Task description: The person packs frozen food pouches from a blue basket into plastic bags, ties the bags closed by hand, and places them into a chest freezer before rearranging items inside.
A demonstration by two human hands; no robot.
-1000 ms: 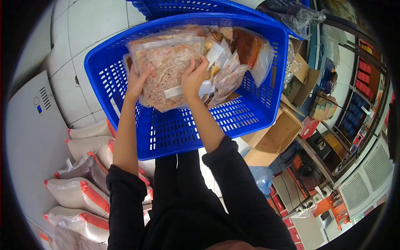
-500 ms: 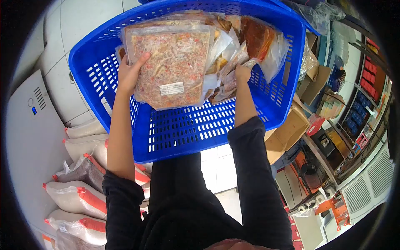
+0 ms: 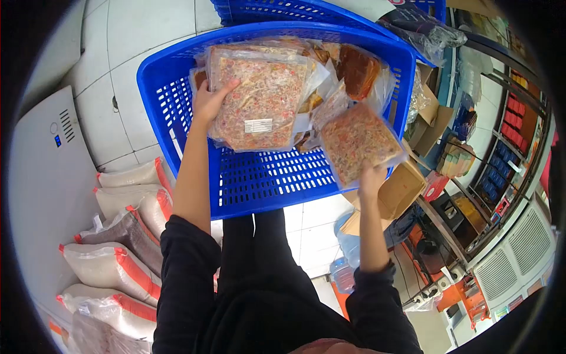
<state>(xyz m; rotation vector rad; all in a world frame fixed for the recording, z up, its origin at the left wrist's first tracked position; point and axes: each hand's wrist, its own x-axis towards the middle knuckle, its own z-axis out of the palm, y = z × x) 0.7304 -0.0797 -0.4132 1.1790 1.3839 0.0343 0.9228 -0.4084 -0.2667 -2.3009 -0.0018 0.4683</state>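
Sleeves (image 3: 188, 253), black and rolled, cover the person's upper arms above dark trousers (image 3: 253, 251). Left of the legs lie pale sacks (image 3: 109, 268) with red ends, beside a white cabinet (image 3: 50, 153). Right of the legs stand clear blue jugs (image 3: 349, 242). The right hand (image 3: 370, 182) pinches the near edge of a loose flat pack (image 3: 361, 141), its fingers blurred; this tilted pack hides part of the near right rim of the blue basket (image 3: 253, 206) and part of an open cardboard box (image 3: 401, 189) beyond it. Inside the basket, the left hand (image 3: 209, 103) grips the left edge of a labelled pack (image 3: 259, 97), thumb on its face, other fingers mostly hidden. More packs lie under and beside it, one reddish brown (image 3: 359, 74). Farther off are a second blue basket (image 3: 306, 12), crumpled clear plastic (image 3: 433, 44) and, to the right, stocked shelves (image 3: 513, 118).
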